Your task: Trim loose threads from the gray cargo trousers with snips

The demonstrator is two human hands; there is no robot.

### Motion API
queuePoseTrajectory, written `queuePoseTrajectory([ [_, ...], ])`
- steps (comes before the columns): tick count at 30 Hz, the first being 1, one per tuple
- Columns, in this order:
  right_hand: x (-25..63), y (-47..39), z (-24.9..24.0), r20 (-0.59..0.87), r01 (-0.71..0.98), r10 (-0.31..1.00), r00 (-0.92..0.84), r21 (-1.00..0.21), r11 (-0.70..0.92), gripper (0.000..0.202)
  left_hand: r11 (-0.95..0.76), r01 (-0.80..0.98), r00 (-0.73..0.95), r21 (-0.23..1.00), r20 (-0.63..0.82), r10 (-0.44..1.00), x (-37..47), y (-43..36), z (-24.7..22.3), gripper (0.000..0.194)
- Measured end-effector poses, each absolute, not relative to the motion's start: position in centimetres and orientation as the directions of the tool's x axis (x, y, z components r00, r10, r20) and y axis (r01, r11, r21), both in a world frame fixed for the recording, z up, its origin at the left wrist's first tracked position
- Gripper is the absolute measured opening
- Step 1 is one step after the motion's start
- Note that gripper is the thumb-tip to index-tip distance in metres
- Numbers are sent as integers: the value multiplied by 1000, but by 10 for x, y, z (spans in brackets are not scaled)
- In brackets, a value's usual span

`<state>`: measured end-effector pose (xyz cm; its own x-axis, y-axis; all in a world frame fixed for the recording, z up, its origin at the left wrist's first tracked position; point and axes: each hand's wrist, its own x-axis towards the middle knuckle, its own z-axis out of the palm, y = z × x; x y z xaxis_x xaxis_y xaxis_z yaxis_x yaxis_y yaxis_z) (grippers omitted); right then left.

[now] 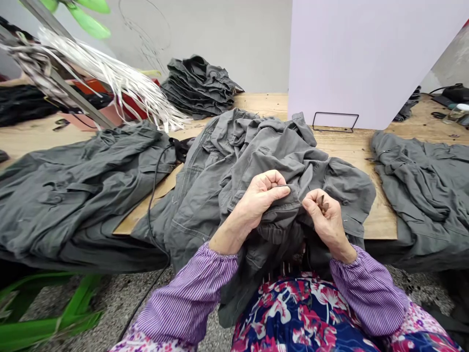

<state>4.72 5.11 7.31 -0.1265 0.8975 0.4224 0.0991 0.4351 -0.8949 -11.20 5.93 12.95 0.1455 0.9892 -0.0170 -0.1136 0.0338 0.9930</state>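
Note:
A crumpled dark grey garment (271, 161) with pockets, buttons and seams lies over the table edge in front of me. My left hand (264, 193) is closed on it, pinching a stitched edge between thumb and fingers. Just right of that edge, my right hand (326, 215) is closed, thumb and forefinger pressed together at the cloth's corner. Whether a thread is in that pinch is too small to tell. From its curled fingers stick two short brown metal prongs, which look like small thread snips (323, 204); the rest is hidden in the palm.
More grey garments lie at the left (84, 190) and right (421, 181). A folded grey stack (200, 85) stands behind, near a bundle of white strips (120, 78) hanging from a metal pole (69, 83). A white panel (351, 58) rises at the back; a black cable (151, 215) runs down left.

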Motion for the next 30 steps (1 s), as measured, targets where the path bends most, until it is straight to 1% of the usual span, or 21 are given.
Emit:
queuePoseTrajectory([
  [2,50,50,68,352,28,931,-102,-934,356,21,40,-145,128,989,-22,991,-114,59,126,22],
  [5,55,44,59,333,18,933,-136,-941,338,21,26,-196,82,980,-10,997,-115,57,121,23],
  [7,57,38,55,344,63,924,-167,-932,358,24,10,-228,55,974,3,998,-116,55,117,24],
  [12,54,31,52,369,229,911,-182,-885,405,15,-16,-273,19,962,22,1000,-113,49,108,22],
  [16,51,33,56,435,312,882,-181,-825,471,11,-17,-267,-23,964,11,1000,-109,45,105,21],
  [22,50,33,61,463,384,867,-186,-778,498,10,-34,-260,-55,965,21,998,-106,43,103,20],
  [27,48,32,60,467,358,869,-164,-793,493,12,-26,-265,-50,964,14,999,-108,42,100,21],
  [30,48,31,55,402,264,905,-141,-866,425,14,-32,-220,-21,975,28,999,-111,39,99,19],
])
